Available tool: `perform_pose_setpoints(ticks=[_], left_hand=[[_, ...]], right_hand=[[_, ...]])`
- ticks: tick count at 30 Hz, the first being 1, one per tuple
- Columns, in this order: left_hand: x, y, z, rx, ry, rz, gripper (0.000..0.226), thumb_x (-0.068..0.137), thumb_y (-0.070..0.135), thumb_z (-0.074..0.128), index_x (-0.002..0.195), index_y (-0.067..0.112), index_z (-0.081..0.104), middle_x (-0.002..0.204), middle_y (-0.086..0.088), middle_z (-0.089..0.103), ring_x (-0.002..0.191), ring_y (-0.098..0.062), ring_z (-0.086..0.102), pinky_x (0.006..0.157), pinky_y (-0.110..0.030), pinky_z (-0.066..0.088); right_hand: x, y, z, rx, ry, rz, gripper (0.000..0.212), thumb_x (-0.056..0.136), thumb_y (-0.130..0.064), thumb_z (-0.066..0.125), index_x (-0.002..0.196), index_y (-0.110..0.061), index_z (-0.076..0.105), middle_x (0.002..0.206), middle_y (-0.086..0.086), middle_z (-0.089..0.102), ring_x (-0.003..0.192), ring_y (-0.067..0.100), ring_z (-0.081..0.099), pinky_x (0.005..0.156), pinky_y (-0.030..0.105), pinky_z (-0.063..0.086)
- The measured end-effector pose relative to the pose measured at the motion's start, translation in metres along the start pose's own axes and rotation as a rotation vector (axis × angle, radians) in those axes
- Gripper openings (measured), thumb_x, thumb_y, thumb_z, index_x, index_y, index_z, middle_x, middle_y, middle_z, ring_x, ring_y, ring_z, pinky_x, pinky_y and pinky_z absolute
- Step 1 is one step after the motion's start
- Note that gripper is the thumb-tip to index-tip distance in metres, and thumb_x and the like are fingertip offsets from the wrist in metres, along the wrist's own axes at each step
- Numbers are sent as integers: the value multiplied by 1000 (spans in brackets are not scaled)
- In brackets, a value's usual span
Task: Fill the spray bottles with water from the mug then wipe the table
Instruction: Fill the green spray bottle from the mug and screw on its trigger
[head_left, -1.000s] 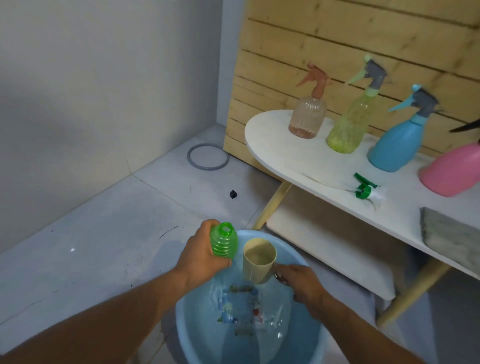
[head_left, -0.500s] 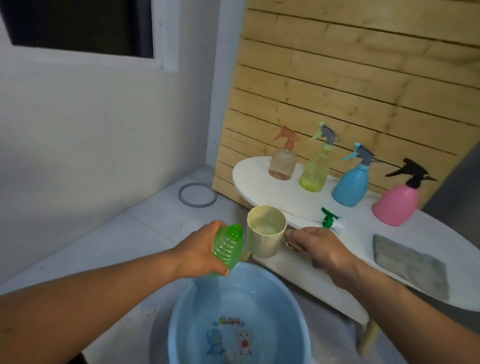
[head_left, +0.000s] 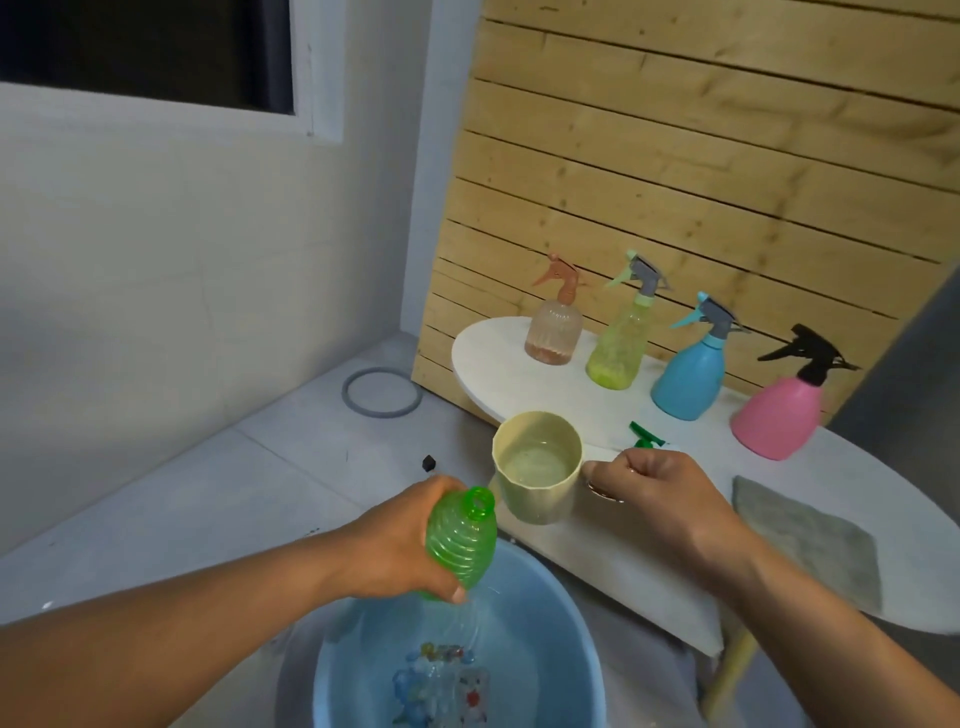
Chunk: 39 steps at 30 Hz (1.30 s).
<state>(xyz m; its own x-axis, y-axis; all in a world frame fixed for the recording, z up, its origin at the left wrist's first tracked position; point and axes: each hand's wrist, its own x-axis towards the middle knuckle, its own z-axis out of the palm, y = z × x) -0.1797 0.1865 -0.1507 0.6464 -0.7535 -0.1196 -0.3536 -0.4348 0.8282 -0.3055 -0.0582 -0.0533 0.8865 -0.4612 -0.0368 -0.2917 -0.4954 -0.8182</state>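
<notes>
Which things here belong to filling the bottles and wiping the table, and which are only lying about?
For the job:
green bottle in the left hand
mug with water, in the right hand
green spray head
four capped spray bottles, the first peach
basin
grey cloth
table

Lying about:
grey ring on the floor
small black bit

Blue basin sits on the floor, a grey ring lies by the wall, a small black bit nearby, wood slats behind, dark window above.
</notes>
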Motion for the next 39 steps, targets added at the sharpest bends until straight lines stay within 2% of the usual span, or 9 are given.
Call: perform_pose_setpoints(ticks=[8, 16, 32, 39], left_hand=[[7, 1, 4, 10, -6, 16, 84, 65, 26, 97, 131, 38, 46, 121, 13, 61, 110, -4, 62, 95, -30, 57], [9, -1, 3, -4, 10, 1, 81, 67, 26, 97, 129, 37, 46, 118, 12, 62, 106, -4, 64, 90, -28, 58], [7, -4, 3, 37, 11, 2, 84, 66, 30, 97, 131, 36, 44, 120, 12, 60, 109, -5, 62, 94, -33, 58], [6, -7, 2, 36, 11, -6, 85, 66, 30, 97, 132, 36, 43, 120, 11, 59, 110, -7, 61, 95, -35, 58]], right_hand=[[4, -3, 5, -58, 32, -18, 40, 86, -44, 74, 62, -16, 60, 57, -4, 47, 61, 15, 40, 59, 32, 35], [5, 1, 4, -163, 52, -56, 41, 88, -49, 71, 70, -12, 65, 56, -6, 49, 60, 13, 44, 59, 34, 39], [2, -8, 10, -336, 101, -165, 39, 90, -46, 69, 63, -20, 58, 52, -16, 51, 58, 12, 46, 56, 31, 37], [1, -11, 13, -386, 119, -197, 37, 90, -48, 68, 64, -23, 59, 54, -10, 52, 60, 13, 49, 55, 32, 38]])
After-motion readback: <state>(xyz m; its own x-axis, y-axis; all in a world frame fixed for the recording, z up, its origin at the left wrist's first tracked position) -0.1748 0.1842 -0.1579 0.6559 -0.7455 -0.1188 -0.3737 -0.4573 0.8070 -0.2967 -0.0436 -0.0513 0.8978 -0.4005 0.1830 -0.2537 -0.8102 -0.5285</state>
